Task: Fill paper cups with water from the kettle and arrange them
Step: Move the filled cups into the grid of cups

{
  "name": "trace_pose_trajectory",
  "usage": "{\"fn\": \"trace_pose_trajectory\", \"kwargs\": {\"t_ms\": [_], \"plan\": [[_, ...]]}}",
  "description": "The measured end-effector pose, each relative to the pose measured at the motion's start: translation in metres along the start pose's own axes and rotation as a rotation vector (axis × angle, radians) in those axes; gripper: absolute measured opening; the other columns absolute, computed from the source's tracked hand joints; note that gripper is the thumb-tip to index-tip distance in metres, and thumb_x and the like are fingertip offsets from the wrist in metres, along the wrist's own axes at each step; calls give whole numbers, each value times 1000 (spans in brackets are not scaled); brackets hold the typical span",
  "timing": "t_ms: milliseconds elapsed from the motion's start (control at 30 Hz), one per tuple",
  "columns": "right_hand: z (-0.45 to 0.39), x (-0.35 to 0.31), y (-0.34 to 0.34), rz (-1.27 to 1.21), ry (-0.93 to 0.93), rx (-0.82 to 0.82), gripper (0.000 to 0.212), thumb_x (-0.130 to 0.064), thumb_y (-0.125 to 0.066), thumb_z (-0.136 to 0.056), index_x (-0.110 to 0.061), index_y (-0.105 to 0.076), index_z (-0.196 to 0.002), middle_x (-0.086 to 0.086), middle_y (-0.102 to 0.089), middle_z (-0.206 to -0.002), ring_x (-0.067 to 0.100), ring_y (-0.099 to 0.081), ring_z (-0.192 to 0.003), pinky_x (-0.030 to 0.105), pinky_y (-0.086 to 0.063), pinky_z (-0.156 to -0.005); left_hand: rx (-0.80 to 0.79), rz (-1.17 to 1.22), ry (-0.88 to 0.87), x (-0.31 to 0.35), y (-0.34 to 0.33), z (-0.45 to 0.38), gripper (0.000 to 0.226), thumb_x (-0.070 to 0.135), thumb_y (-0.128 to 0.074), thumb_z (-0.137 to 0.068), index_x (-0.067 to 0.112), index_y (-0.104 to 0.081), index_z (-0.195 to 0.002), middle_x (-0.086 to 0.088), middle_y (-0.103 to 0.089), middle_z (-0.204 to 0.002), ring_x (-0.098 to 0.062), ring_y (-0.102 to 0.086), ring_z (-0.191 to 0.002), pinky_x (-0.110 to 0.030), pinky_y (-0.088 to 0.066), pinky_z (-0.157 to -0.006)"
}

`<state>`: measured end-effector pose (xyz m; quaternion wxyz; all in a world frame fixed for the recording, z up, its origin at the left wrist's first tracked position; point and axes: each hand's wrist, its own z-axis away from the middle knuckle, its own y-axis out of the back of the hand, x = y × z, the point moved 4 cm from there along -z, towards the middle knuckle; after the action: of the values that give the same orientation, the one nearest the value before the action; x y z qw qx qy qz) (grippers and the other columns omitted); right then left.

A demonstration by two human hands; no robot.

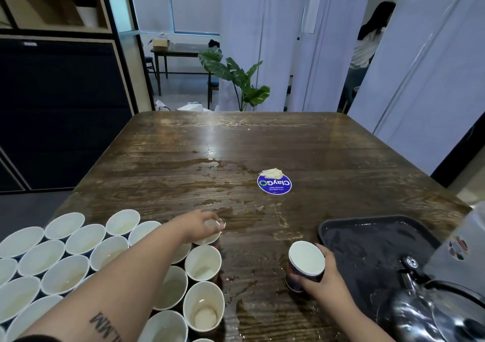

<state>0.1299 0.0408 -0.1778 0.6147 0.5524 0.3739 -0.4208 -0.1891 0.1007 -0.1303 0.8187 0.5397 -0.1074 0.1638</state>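
Nearest the lens, the left forearm reaches across a packed cluster of paper cups [63, 263], and the left hand [203, 225] curls its fingers [215, 225] over the rim of one cup [208, 240] at the group's far right edge, apparently seating it in line with the others. Right hand [319, 280] wraps its fingers round the side of a tilted empty cup [305, 263], held just left of the black tray [367, 239], probably ready for filling. Lower right, the steel kettle [420, 307] stands over the tray's near corner, untouched; spilled water streaks the wooden table [262, 142] between the hands
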Motion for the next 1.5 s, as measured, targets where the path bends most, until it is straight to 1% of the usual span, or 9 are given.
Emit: {"fn": "trace_pose_trajectory", "kwargs": {"t_ms": [300, 433, 633, 733, 833, 967, 1033, 1333, 1500], "plan": [[17, -11, -3, 55, -14, -17, 90, -11, -86, -66, -27, -34, -138, -12, -50, -116, 0, -52, -94, 10, -37, -78, 193, 250, -198, 34, -8, 25, 70, 49, -59, -89, 32, -26, -149, 0, -24, -154, -20, -28, -141, -31, -25, -114], [33, -27, -1, 1, 3, 1, 78, -3, -85, -65, -26, -39, -124, -15, -53, -111, -8, -51, -91, 2, -41, -69, 60, 282, -393, 72, -39, 51, 92, 30, -76, -77, 30, -19, -151, -2, -22, -156, -15, -25, -143, -21, -20, -114], [57, -49, 9, -49, 39, -13, 72, -9, -87, -64, -22, -42, -119, -8, -55, -113, -2, -53, -99, 2, -42, -66, 8, 423, -467, 112, -81, 83, 108, 42, -85, -61, 35, -23, -149, 12, -36, -147, -1, -35, -135, -24, -27, -115], [72, -57, 14, -47, 45, -26, 57, -32, -81, -74, -29, -45, -118, -9, -57, -115, 0, -55, -101, 11, -44, -71, -7, 588, -523, 128, -90, 100, 82, 26, -84, -64, 34, -45, -135, 16, -59, -126, 6, -56, -111, -21, -47, -98], [83, -57, 27, -64, 25, 25, 57, -79, -61, -63, -37, -57, -101, -12, -67, -100, 6, -62, -94, 26, -48, -79, 46, 588, -570, 138, -96, 116, 69, 27, -83, -68, 32, -51, -128, 16, -61, -120, 7, -58, -105, -13, -46, -91], [88, -56, 42, 25, 35, 88, 10, -31, -71, -84, -23, -65, -86, -5, -70, -82, 20, -65, -86, 35, -49, -78, 66, 559, -567, 141, -104, 127, 71, 34, -82, -67, 34, -45, -129, 13, -57, -123, 1, -56, -110, -23, -46, -97], [88, -58, 49, 91, 51, 100, 11, -20, -72, -83, -15, -63, -79, -1, -67, -73, 22, -62, -75, 36, -47, -70, 10, 570, -569, 144, -107, 133, 70, 27, -82, -69, 34, -43, -127, 13, -60, -122, -1, -58, -110, -26, -48, -97], [88, -56, 70, 335, 24, -18, 42, -26, -79, -76, -15, -43, -57, -7, -46, -49, 10, -40, -50, 18, -29, -46, -49, 468, -582, 154, -106, 146, 76, 21, -87, -64, 35, -50, -130, 11, -55, -128, -3, -54, -116, -28, -44, -104], [86, -61, 88, 544, 30, -137, 43, -39, -73, -80, -18, -46, -54, -5, -46, -50, 11, -41, -51, 28, -31, -53, -39, 376, -543, 161, -114, 148, 85, 31, -87, -64, 32, -44, -137, 13, -52, -133, -3, -50, -120, -28, -42, -106]]}}
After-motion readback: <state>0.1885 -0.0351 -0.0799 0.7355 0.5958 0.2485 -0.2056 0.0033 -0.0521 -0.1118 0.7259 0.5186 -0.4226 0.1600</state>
